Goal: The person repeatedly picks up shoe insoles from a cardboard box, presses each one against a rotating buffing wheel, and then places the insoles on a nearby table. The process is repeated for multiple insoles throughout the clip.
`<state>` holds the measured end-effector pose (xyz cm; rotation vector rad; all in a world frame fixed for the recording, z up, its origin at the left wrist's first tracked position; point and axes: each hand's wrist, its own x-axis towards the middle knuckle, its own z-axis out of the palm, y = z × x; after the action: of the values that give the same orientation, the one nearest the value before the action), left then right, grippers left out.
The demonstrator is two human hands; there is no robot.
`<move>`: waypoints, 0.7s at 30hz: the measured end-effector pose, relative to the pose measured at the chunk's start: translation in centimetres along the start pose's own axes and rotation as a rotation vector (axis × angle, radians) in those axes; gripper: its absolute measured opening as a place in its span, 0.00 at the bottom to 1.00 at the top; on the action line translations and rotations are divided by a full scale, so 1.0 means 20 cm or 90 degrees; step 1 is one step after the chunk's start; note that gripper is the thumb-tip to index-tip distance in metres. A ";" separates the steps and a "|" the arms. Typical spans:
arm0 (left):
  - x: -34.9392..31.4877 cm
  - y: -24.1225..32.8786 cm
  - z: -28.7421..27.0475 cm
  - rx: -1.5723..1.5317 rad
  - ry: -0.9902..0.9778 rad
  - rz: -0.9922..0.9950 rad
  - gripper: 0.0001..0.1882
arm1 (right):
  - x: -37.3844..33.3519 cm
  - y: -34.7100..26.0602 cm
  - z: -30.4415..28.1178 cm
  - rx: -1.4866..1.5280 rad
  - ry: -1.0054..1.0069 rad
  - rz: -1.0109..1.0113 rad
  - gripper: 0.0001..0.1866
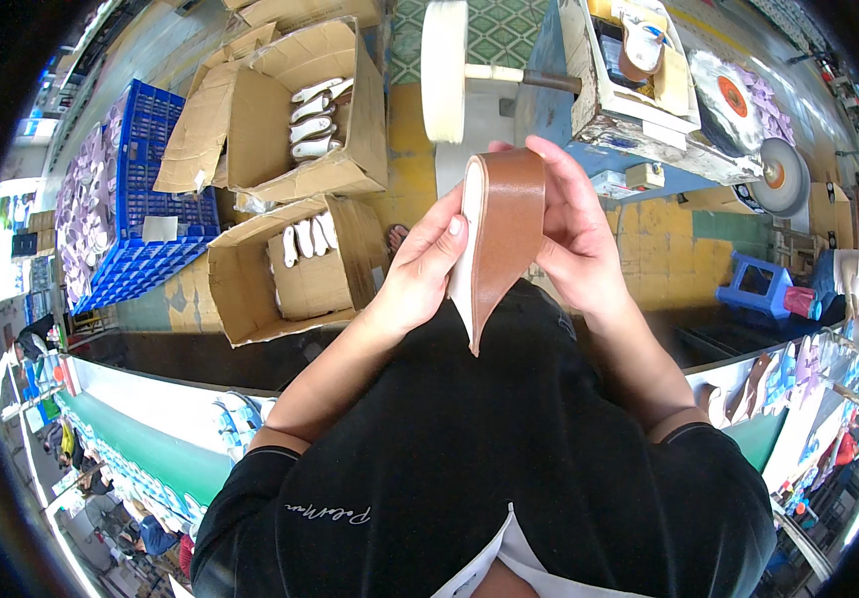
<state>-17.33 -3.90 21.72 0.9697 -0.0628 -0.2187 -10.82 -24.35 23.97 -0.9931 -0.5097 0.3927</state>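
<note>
A brown wedge shoe sole (509, 224) with a smooth leather-like side and a pale inner face is up in front of my chest, its narrow tip pointing down toward me. My left hand (424, 261) grips its pale edge, thumb lying against that face. On the other side, my right hand (581, 239) holds the brown side with thumb and fingers around the thick end. Just beyond the sole stands a white buffing wheel (444, 75) on a shaft, apart from both hands.
Two open cardboard boxes (374, 130) (235, 289) at the left contain several pale soles. Farther left is a blue crate (130, 199) piled with mauve pieces. A worn workbench (639, 135), a grey grinding wheel (783, 177) and a blue stool (756, 284) stand at the right.
</note>
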 end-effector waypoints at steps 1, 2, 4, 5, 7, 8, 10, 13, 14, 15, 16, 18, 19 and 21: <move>-0.01 0.01 0.01 0.001 0.004 0.012 0.42 | -0.01 -0.02 0.01 0.002 -0.008 -0.001 0.51; -0.02 0.02 0.02 0.004 0.002 0.013 0.41 | -0.02 -0.04 0.03 0.006 -0.014 0.001 0.52; -0.04 0.04 0.02 0.003 -0.005 0.016 0.39 | -0.02 -0.07 0.04 0.023 -0.034 -0.007 0.53; -0.05 0.05 0.02 -0.001 -0.007 0.012 0.39 | -0.02 -0.08 0.05 0.034 -0.049 -0.015 0.52; -0.07 0.06 0.03 -0.009 -0.004 0.005 0.38 | -0.03 -0.10 0.06 0.045 -0.067 -0.022 0.52; -0.07 0.07 0.04 -0.020 -0.006 0.006 0.38 | -0.03 -0.11 0.07 0.045 -0.071 -0.020 0.52; -0.08 0.08 0.05 -0.039 -0.003 0.007 0.38 | -0.03 -0.12 0.08 0.045 -0.062 -0.010 0.53; -0.08 0.08 0.10 -0.068 0.030 0.006 0.41 | -0.04 -0.13 0.10 0.042 -0.035 0.007 0.55; -0.08 0.08 0.11 -0.074 0.039 0.000 0.41 | -0.04 -0.13 0.10 0.039 -0.033 0.010 0.55; -0.08 0.08 0.12 -0.078 0.047 -0.005 0.40 | -0.04 -0.14 0.10 0.036 -0.031 0.012 0.54; -0.08 0.09 0.13 -0.082 0.054 -0.009 0.40 | -0.04 -0.14 0.11 0.032 -0.023 0.017 0.54; -0.08 0.09 0.14 -0.085 0.059 -0.015 0.39 | -0.04 -0.14 0.10 0.020 -0.006 0.033 0.53; -0.07 0.09 0.15 -0.087 0.061 -0.018 0.38 | -0.05 -0.15 0.10 0.027 -0.008 0.037 0.53; -0.07 0.10 0.15 -0.093 0.063 -0.028 0.37 | -0.05 -0.15 0.08 0.047 -0.012 0.055 0.52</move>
<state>-18.87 -5.02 25.14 0.8353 0.0655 -0.2125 -12.37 -25.19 27.07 -0.9431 -0.4668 0.4954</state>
